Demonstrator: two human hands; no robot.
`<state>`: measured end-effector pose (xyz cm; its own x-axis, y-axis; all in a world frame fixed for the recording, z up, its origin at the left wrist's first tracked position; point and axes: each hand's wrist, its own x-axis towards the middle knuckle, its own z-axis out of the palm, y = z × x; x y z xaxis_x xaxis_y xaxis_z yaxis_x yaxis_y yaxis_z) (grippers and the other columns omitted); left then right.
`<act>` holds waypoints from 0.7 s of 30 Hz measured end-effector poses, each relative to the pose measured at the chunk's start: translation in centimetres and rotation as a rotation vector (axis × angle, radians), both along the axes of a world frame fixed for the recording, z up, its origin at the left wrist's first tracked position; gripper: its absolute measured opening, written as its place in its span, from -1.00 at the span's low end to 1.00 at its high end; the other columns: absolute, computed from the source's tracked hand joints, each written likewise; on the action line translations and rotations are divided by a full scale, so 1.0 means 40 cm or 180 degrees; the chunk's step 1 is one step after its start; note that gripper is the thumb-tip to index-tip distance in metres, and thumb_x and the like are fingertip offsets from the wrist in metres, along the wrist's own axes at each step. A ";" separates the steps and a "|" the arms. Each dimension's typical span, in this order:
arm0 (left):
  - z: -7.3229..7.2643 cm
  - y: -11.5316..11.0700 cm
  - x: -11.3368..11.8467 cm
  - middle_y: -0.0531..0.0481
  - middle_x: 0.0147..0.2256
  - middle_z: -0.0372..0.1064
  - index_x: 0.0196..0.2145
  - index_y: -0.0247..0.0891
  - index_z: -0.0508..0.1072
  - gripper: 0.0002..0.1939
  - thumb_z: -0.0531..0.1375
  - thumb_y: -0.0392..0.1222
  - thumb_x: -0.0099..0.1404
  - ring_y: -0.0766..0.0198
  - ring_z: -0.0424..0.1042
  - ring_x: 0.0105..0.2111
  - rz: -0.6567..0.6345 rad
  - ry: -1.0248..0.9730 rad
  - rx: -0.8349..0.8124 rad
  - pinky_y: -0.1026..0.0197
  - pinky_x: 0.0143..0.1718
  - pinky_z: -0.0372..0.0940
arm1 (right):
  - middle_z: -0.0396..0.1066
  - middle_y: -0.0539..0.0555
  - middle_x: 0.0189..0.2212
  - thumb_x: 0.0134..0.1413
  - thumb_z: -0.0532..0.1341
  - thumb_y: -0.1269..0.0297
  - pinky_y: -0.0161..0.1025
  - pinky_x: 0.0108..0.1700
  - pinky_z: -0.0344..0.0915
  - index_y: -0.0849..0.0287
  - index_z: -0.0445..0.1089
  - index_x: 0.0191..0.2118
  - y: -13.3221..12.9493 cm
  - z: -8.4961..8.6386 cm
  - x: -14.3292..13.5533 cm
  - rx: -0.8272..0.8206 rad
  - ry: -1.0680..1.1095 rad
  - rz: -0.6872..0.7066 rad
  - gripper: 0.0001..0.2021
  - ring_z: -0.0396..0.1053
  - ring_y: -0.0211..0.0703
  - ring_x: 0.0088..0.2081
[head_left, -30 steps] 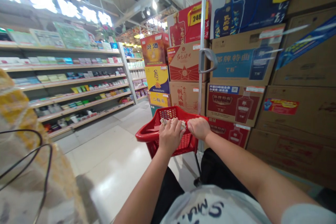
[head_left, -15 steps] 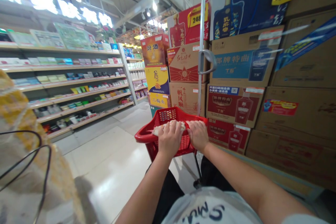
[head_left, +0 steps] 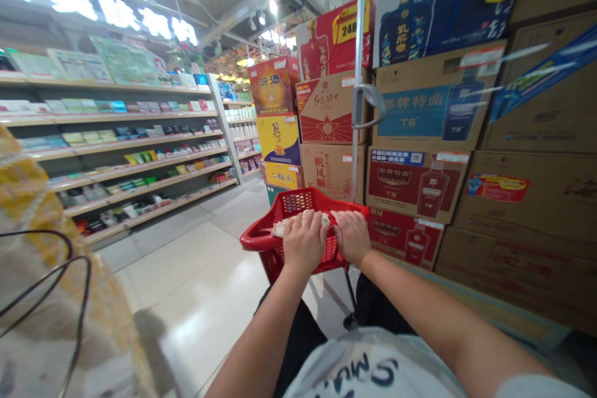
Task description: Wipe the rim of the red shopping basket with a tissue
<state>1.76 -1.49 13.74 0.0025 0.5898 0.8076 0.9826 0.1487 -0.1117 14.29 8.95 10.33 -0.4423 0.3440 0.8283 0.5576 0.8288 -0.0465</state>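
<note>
A red plastic shopping basket (head_left: 261, 239) on wheels stands in front of me in a shop aisle. My left hand (head_left: 304, 241) presses a crumpled whitish cloth (head_left: 280, 228) onto the basket's near rim. My right hand (head_left: 352, 236) lies right beside it on the same rim, fingers curled over the edge, touching the cloth's right end. A tall metal pull handle (head_left: 359, 99) rises from the basket's right side.
Stacked cartons of bottled liquor (head_left: 420, 112) form a wall on the right, close behind the basket. Long shelves of small goods (head_left: 135, 161) run along the left. A person in yellow-patterned clothing (head_left: 41, 286) stands at the near left. Pale glossy floor (head_left: 196, 286) lies between.
Both hands have shifted slightly left along the rim, spreading the cloth flatter, so more of it shows left of my left hand. The basket stays in place.
</note>
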 end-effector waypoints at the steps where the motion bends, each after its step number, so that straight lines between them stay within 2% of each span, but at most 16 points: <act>1: 0.011 0.003 0.003 -0.09 0.02 0.34 0.01 -0.14 0.37 -0.67 -0.01 -0.09 0.36 0.07 0.30 -0.01 0.0050 -0.0089 -0.0026 -0.01 0.03 0.09 | 0.35 0.17 -0.04 0.28 -0.07 0.23 -0.04 0.14 -0.04 0.26 0.22 0.12 -0.001 0.001 -0.001 -0.0001 0.0007 -0.0009 -0.61 0.17 -0.05 0.01; 3: 0.013 0.005 0.007 -0.08 0.03 0.33 0.02 -0.14 0.37 -0.67 -0.02 -0.12 0.36 0.06 0.30 -0.01 0.0079 -0.0110 -0.0008 -0.02 0.04 0.09 | 0.32 0.17 0.02 0.27 -0.07 0.23 -0.03 0.17 -0.07 0.26 0.17 0.17 -0.003 0.000 -0.004 0.0006 0.0020 -0.0024 -0.59 0.15 -0.05 0.06; 7: -0.039 -0.008 0.011 -0.02 0.17 0.17 0.15 -0.08 0.23 -0.58 0.02 -0.19 0.34 -0.03 0.14 0.13 -0.0040 0.0305 0.0140 -0.10 0.13 -0.04 | 0.21 0.14 0.15 0.27 -0.07 0.27 0.00 0.22 -0.12 0.22 0.11 0.21 -0.002 -0.014 -0.006 0.0084 0.0092 -0.0072 -0.57 0.09 -0.06 0.14; 9: -0.051 -0.011 0.007 0.02 0.19 0.12 0.18 -0.06 0.19 -0.55 0.02 -0.19 0.34 -0.03 0.10 0.16 -0.0114 0.0443 0.0098 -0.11 0.15 -0.07 | 0.18 0.10 0.18 0.26 -0.06 0.29 0.01 0.23 -0.14 0.18 0.09 0.23 0.000 -0.027 -0.003 0.0165 0.0063 -0.0070 -0.56 0.06 -0.06 0.16; 12: -0.025 -0.005 0.000 -0.04 0.17 0.15 0.18 -0.12 0.19 -0.56 -0.01 -0.11 0.36 -0.01 0.14 0.14 -0.0030 0.0258 -0.0097 -0.09 0.15 -0.03 | 0.12 0.07 0.21 0.25 -0.04 0.28 0.01 0.25 -0.16 0.16 0.02 0.26 -0.002 -0.039 0.003 0.0322 -0.0114 -0.0002 -0.53 -0.01 -0.05 0.22; 15: -0.001 -0.001 0.004 -0.13 0.17 0.15 0.17 -0.22 0.21 -0.54 -0.04 -0.05 0.37 -0.06 0.10 0.16 0.0160 -0.0007 -0.0143 -0.12 0.15 -0.03 | 0.03 0.16 0.25 0.25 -0.05 0.25 -0.01 0.26 -0.16 0.30 -0.09 0.29 -0.018 -0.037 0.005 0.0415 -0.0248 0.0014 -0.46 -0.12 -0.04 0.27; 19: -0.024 -0.017 0.014 -0.21 0.24 -0.01 0.22 -0.36 0.11 -0.40 0.00 0.03 0.33 -0.11 -0.07 0.23 -0.0013 0.0143 -0.0123 -0.15 0.20 -0.12 | -0.08 0.19 0.28 0.25 -0.08 0.21 -0.01 0.26 -0.15 0.37 -0.12 0.30 -0.044 -0.024 0.002 0.0331 -0.0400 0.0062 -0.43 -0.19 -0.04 0.30; 21: -0.032 -0.024 0.007 -0.20 0.24 -0.03 0.23 -0.36 0.09 -0.36 0.01 0.06 0.31 -0.09 -0.07 0.24 -0.0124 0.0241 -0.0195 -0.13 0.22 -0.14 | -0.08 0.19 0.28 0.25 -0.08 0.20 -0.01 0.26 -0.13 0.36 -0.10 0.29 -0.049 -0.022 0.002 0.0284 -0.0437 0.0083 -0.43 -0.18 -0.03 0.30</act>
<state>2.05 -2.43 12.45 0.0860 0.6363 0.7666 0.9759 0.1012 -0.1935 14.36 6.98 9.46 -0.5613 0.2585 0.7862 0.5318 0.8405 0.1033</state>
